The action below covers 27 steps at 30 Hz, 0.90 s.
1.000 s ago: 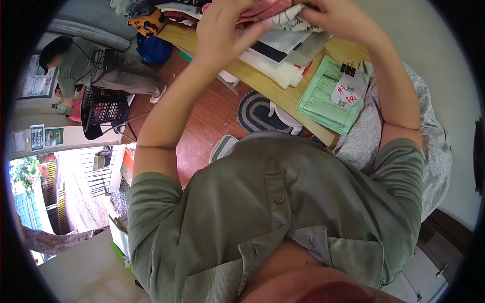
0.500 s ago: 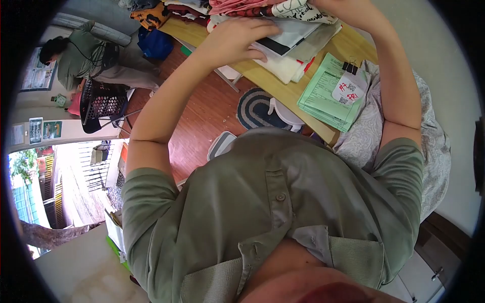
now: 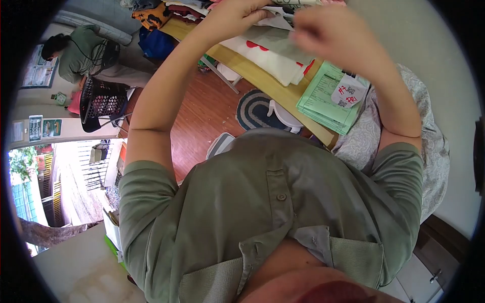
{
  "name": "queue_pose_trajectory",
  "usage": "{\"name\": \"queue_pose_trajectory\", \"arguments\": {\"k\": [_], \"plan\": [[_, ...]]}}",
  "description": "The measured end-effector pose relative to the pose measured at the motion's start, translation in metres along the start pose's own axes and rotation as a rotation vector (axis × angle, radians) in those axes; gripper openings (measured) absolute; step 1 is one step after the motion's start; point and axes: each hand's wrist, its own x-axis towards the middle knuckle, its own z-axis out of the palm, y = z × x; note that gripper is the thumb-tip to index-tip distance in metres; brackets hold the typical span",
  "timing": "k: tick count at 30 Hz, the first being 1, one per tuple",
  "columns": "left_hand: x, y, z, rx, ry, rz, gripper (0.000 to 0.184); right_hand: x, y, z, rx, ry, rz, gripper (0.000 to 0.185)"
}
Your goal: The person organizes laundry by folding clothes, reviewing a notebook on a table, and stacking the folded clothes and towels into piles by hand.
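My left hand (image 3: 237, 17) is at the far side of the table with its thumb and fingers closed on the edge of a white garment (image 3: 277, 21) that has some black on it. My right hand (image 3: 331, 38) hangs over the folded clothes with curled fingers, smeared by motion; whether it holds anything is unclear. Below the hands lie a folded grey cloth (image 3: 275, 43) and a folded white cloth with red patches (image 3: 273, 65). Close to my right forearm sits a stack of green printed forms (image 3: 323, 98), topped by a white label (image 3: 349, 91) with codes and red writing.
Piled clothes (image 3: 151, 16) cover the far end of the wooden table (image 3: 222, 54). Patterned grey fabric (image 3: 358, 139) lies by my right arm. An oval rug (image 3: 250, 108) is on the floor. At left, another person (image 3: 83, 53) bends near a black basket (image 3: 103, 98).
My left hand has moved up and gripped the white-and-black garment, which has shifted upward, exposing more cloth beneath. My right hand has come down and left from the top edge.
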Motion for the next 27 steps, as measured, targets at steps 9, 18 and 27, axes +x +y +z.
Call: {"name": "queue_pose_trajectory", "arguments": {"k": [9, 18, 27], "plan": [[-0.029, 0.017, 0.033, 0.230, 0.332, 0.001, 0.034, 0.040, 0.060, 0.054, -0.166, 0.023, -0.038, 0.028], [-0.048, -0.004, 0.090, 0.437, 0.151, 0.369, 0.059, 0.036, 0.042, 0.025, -0.010, 0.010, 0.025, 0.023], [-0.048, -0.001, 0.108, 0.063, 0.145, -0.093, 0.044, 0.016, 0.077, 0.014, 0.386, -0.168, -0.231, 0.042]]}}
